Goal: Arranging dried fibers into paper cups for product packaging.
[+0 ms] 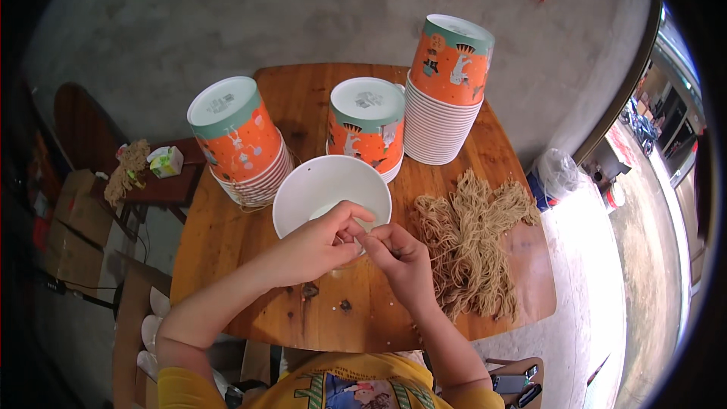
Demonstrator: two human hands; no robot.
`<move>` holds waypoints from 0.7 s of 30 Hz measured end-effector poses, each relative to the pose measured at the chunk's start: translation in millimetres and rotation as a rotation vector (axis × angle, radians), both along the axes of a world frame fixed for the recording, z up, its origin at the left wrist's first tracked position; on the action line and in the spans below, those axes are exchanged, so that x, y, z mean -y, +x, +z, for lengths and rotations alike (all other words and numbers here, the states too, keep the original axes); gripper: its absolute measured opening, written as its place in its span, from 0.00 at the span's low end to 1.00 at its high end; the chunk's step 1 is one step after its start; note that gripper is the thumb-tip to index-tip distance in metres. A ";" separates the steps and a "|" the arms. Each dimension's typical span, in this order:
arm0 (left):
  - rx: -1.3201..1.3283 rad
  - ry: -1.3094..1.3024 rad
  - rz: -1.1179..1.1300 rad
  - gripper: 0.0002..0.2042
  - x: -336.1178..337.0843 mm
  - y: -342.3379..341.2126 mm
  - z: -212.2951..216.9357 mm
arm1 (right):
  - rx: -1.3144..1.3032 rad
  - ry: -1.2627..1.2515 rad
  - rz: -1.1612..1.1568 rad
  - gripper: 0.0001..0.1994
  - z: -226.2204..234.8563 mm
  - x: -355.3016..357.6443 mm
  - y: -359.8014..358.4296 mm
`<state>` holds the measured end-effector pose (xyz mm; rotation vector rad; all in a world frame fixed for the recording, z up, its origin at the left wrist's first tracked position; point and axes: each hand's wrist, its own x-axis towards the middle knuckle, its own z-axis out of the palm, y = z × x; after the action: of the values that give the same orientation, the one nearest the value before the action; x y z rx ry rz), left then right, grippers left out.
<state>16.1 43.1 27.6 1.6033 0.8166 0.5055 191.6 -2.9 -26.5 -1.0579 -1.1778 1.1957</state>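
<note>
A white paper bowl (322, 185) stands upright on the round wooden table (310, 98) in front of me. My left hand (322, 242) and my right hand (401, 257) meet at the bowl's near rim, fingertips pinched together on something small that I cannot make out. A heap of tan string pieces (473, 246) lies on the table just right of my right hand.
Three stacks of upside-down orange paper bowls stand behind: one at the left (238, 136), one in the middle (367, 125), a taller one at the right (447, 91). A low dark side table (163, 185) with string and a small box sits to the left. A cardboard box (72, 220) is on the floor.
</note>
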 end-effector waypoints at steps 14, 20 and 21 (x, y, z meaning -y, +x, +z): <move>-0.011 -0.074 0.049 0.06 -9.6 11.5 -7.4 | 0.036 -0.081 0.416 0.07 54.3 -4.3 43.5; 0.079 -0.064 0.009 0.06 -9.8 13.3 -12.9 | -0.032 0.050 0.635 0.10 65.1 -25.4 47.6; 0.080 -0.063 0.006 0.06 -9.0 15.1 -13.7 | -0.031 0.051 0.616 0.11 63.8 -28.6 48.6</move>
<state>31.2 52.2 13.8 1.5134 0.7708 0.5395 240.1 25.7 37.4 -0.6449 -1.5603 1.6309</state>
